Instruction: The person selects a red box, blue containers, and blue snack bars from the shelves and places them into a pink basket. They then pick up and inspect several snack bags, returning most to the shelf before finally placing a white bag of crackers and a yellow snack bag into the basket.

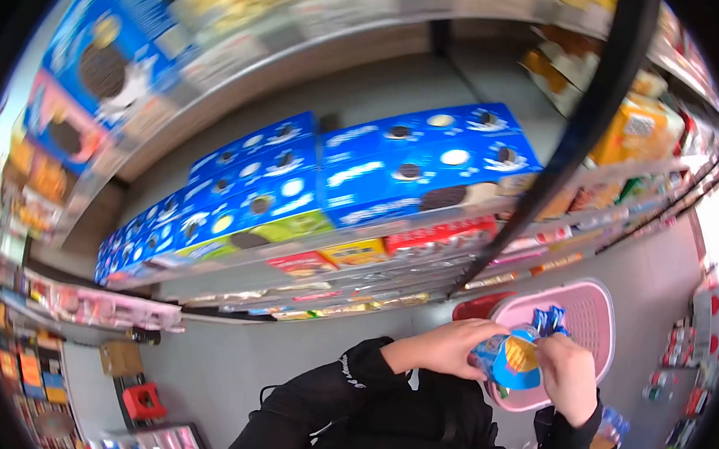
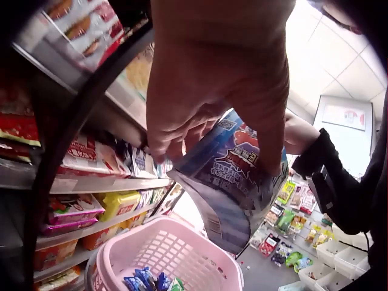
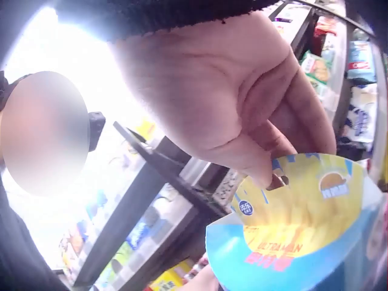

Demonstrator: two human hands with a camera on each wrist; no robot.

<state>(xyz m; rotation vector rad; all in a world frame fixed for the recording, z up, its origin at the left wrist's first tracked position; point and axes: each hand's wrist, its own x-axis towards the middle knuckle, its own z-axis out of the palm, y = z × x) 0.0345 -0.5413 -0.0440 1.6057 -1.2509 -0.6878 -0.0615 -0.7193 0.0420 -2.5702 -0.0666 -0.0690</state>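
In the head view my left hand [image 1: 442,349] grips the side of a blue snack packet [image 1: 500,371] with a picture of fries on its yellow front. My right hand [image 1: 568,375] is at its other side; the right wrist view shows that hand's thumb and fingers pinching the upper edge of the blue-and-yellow packet [image 3: 291,242], marked ULTRAMAN. From the left wrist, the packet's dark blue printed back [image 2: 227,176] shows between thumb and fingers. Below both hands stands a pink basket [image 1: 602,322] with several small blue packets [image 2: 145,280] inside.
A shelf of blue cookie boxes [image 1: 421,166] runs across in front. A black shelf post [image 1: 574,143] rises left of the shelf with orange packs [image 1: 641,131]. On the floor at left are a red stool [image 1: 144,402] and a cardboard box [image 1: 121,359].
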